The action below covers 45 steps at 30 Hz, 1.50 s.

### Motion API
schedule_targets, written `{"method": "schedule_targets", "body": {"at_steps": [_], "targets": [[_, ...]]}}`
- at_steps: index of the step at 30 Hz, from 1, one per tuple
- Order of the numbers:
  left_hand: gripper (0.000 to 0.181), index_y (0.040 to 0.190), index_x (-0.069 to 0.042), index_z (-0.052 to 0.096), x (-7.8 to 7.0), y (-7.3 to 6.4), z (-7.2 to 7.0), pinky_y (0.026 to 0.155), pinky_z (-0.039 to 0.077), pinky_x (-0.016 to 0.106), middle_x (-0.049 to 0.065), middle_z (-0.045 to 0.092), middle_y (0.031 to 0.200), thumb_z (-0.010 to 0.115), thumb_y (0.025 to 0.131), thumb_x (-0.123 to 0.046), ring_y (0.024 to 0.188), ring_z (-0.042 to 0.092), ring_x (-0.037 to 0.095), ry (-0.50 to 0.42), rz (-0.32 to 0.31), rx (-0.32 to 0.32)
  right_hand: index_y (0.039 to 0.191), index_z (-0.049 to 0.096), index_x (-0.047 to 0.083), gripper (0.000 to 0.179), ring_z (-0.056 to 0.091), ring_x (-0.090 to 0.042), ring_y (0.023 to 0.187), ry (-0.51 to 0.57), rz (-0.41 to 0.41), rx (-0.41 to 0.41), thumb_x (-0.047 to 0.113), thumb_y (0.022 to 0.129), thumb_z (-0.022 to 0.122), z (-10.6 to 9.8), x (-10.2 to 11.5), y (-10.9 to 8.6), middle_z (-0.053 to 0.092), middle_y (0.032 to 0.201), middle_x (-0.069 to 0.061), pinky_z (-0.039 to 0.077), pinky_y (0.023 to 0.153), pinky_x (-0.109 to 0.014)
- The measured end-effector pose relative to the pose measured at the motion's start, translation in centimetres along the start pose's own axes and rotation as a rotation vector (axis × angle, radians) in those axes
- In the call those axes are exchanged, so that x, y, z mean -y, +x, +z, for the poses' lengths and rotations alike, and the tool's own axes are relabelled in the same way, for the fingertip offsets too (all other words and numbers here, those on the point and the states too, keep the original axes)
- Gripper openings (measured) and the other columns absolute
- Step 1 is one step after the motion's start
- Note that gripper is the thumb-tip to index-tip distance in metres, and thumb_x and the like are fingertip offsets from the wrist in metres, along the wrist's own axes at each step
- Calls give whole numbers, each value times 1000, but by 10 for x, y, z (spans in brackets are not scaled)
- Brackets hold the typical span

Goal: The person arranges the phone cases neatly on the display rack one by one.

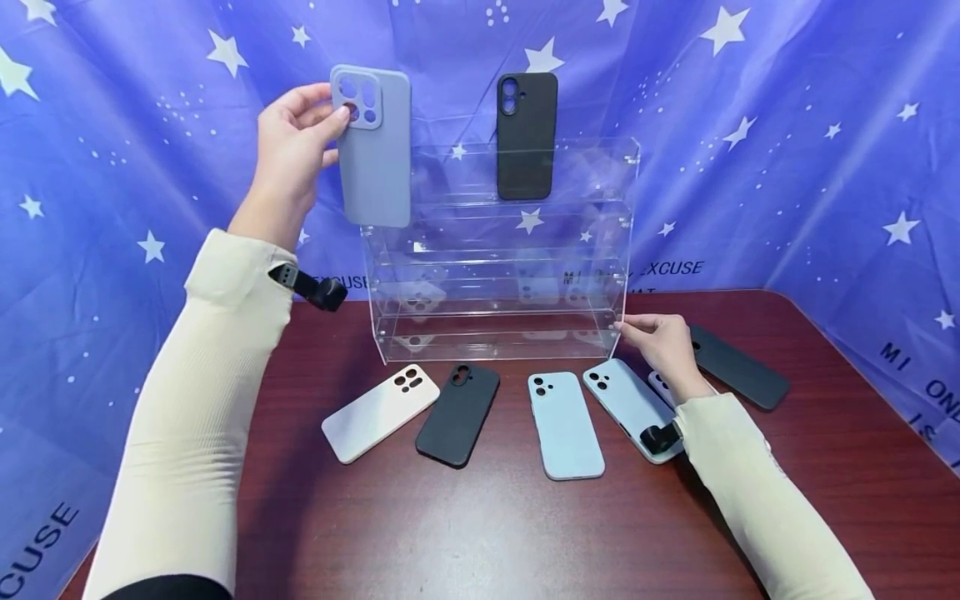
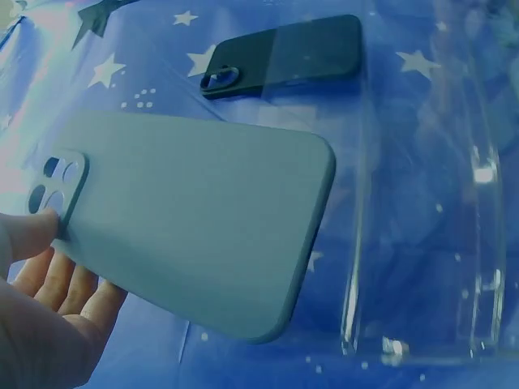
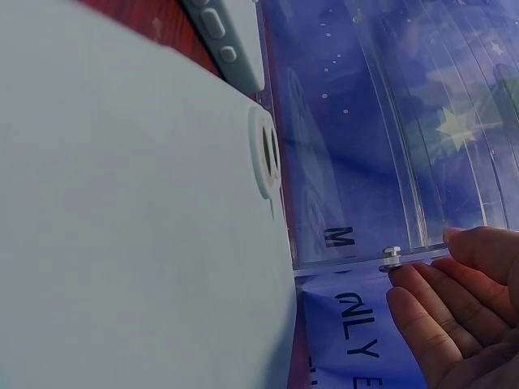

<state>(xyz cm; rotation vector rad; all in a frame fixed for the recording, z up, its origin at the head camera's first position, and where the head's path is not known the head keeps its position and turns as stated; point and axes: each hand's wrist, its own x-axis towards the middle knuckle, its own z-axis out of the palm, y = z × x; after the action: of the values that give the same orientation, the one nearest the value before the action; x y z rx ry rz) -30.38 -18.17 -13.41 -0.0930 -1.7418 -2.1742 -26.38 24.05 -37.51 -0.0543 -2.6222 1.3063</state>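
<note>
My left hand [image 1: 288,150] pinches a grey-blue phone case [image 1: 378,162] by its camera end, with the thumb beside the lens cutouts. The case is upright in front of the upper left of a clear acrylic display rack [image 1: 498,337]; in the left wrist view the same case [image 2: 195,219] shows its whole back. A black phone case [image 1: 527,137] stands on the rack's top tier, toward the right. My right hand [image 1: 663,346] grips the rack's lower right side edge, near a metal screw [image 3: 391,258] in the right wrist view.
On the brown table [image 1: 465,533], before the rack, lie a white case [image 1: 378,417], a black case [image 1: 457,417] and two light blue cases [image 1: 567,429] [image 1: 630,400]. Under the right wrist, another case [image 1: 660,383] is mostly hidden. A dark case [image 1: 738,367] lies further right. A starry curtain [image 1: 825,208] hangs behind.
</note>
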Motion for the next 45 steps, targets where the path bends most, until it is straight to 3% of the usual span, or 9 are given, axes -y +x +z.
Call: {"method": "schedule_targets", "body": {"at_steps": [5, 9, 18, 26, 35, 45], "targets": [[20, 97, -7, 64, -5, 11, 13, 60, 46, 27, 5, 67, 86, 67, 82, 6, 78, 58, 12, -159, -39, -65, 111, 68, 0, 38, 56, -27, 109, 2, -8, 2, 31, 90, 65, 2, -1, 0, 67, 106, -19, 44, 73, -20], [17, 93, -6, 63, -8, 21, 21, 59, 47, 28, 7, 67, 86, 64, 84, 9, 77, 57, 14, -279, -28, -122, 111, 69, 1, 39, 57, -27, 108, 0, -15, 4, 33, 89, 65, 2, 1, 1, 67, 108, -18, 45, 72, -23], [18, 89, -7, 59, -12, 38, 37, 58, 45, 29, 8, 65, 86, 62, 84, 10, 73, 58, 14, -430, 47, -173, 110, 69, 0, 38, 57, -28, 107, -25, -19, -10, 31, 89, 66, -6, 0, 0, 66, 109, -19, 43, 69, -19], [19, 93, -8, 59, -15, 52, 48, 67, 50, 30, 6, 67, 84, 60, 86, 10, 69, 60, 11, -553, 56, -239, 109, 69, -1, 39, 56, -27, 107, -17, -22, -13, 32, 89, 66, -5, 0, -1, 67, 108, -19, 43, 68, -17], [21, 94, -8, 58, -1, 63, 50, 61, 49, 28, 6, 66, 85, 60, 86, 10, 72, 62, 12, -534, 44, -256, 109, 70, 0, 37, 57, -26, 105, -22, -26, -28, 31, 88, 66, -2, 0, 0, 67, 107, -18, 42, 66, -17], [21, 100, -7, 65, 16, 62, 50, 47, 42, 20, 8, 70, 99, 63, 85, 7, 74, 64, 11, -401, 25, -229, 108, 70, 0, 36, 58, -24, 101, -25, -34, -23, 30, 88, 67, -1, -1, 0, 68, 106, -18, 43, 64, -16]]}}
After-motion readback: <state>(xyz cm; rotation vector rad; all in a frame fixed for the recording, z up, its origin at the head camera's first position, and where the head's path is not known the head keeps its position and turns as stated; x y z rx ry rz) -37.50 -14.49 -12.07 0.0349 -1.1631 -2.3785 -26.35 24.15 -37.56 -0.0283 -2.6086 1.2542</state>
